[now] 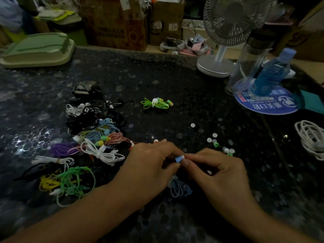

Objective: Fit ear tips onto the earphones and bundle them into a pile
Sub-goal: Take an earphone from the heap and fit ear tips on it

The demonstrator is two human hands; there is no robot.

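Left hand (150, 162) and right hand (215, 165) both pinch blue earbud (180, 158); its blue cord (178, 189) dangles over dark surface (157, 76).

Two bare forearms, no sleeves, hands (150, 165) unadorned.

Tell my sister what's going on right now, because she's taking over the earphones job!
Left hand and right hand together pinch a light blue earbud; its blue cord hangs below.
Loose ear tips lie just past the right hand.
Done, by the look of it: one green bundle sits alone mid-table.
Left: finish this blue pair, then the tangled earphone pile on the left.
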